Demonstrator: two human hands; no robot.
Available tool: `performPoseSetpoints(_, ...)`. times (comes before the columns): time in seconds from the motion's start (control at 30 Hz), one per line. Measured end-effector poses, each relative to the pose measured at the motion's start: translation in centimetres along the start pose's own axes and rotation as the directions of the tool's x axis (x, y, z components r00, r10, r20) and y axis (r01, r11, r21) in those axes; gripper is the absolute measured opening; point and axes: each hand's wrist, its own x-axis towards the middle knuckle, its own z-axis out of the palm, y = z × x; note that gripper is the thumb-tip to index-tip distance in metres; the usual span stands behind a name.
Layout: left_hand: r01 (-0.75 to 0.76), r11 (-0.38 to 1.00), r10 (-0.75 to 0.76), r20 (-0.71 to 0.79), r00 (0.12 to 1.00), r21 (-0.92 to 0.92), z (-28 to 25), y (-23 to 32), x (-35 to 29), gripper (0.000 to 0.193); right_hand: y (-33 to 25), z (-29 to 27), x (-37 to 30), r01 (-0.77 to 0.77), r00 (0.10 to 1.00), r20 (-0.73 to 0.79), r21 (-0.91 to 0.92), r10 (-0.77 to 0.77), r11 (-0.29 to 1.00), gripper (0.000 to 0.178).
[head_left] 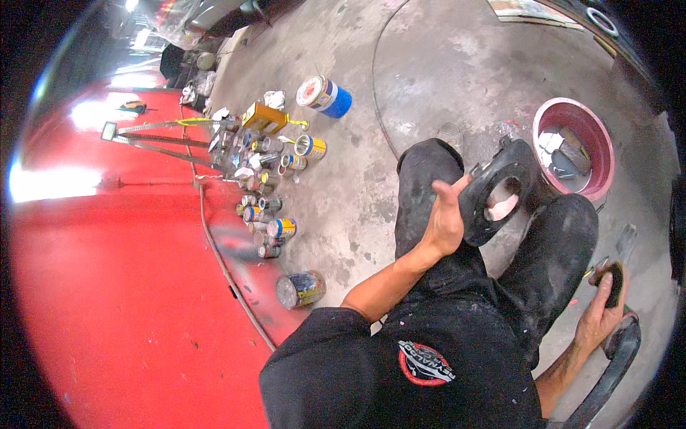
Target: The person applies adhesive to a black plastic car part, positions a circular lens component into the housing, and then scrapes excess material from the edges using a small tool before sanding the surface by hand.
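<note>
My left hand (pixel 446 214) grips a black ring-shaped metal part (pixel 493 189) with a large round hole, held up above my knees in dark trousers. Fingertips show through the hole. My right hand (pixel 604 307) is low at the right, closed around a small dark tool (pixel 614 279) with a grey blade-like end (pixel 627 239) above the concrete floor (pixel 343 214).
A pink basin (pixel 572 114) holding dark parts stands at the right. Several paint tins (pixel 275 229) cluster by the red surface (pixel 128 286); a blue-and-white can (pixel 325 95) lies on its side, a yellow tin (pixel 263 118) next to it. A curved black object (pixel 614 365) lies bottom right.
</note>
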Motion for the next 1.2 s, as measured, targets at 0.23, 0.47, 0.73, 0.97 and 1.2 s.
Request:
performPoseSetpoints(0.23,-0.135,0.972,0.141,-0.022,0.990,0.195,-1.8,0.9,-3.5,0.106,-9.0,10.1,0.2,0.032,0.848,0.500,0.283,-0.176,0.959,0.024)
performPoseSetpoints(0.47,-0.016,0.955,0.038,-0.071,0.997,0.295,0.8,0.8,-4.2,0.106,-6.1,14.7,-0.1,-0.391,0.782,0.617,0.373,0.090,0.841,0.018)
performPoseSetpoints(0.73,-0.026,0.951,0.041,-0.042,0.998,0.307,0.4,-0.5,-4.1,0.108,-6.1,14.2,0.3,-0.510,0.722,0.677,0.381,0.142,0.771,0.016)
performPoseSetpoints(0.97,0.014,0.922,0.001,-0.039,0.999,0.388,0.5,0.8,-4.7,0.107,-6.0,15.5,-0.4,-0.480,0.764,0.632,0.423,0.130,0.768,0.014)
performPoseSetpoints(1.2,0.035,0.917,-0.022,-0.036,0.999,0.397,0.0,0.0,-4.4,0.105,-6.3,16.6,-3.1,-0.351,0.828,0.553,0.383,0.092,0.854,0.017)
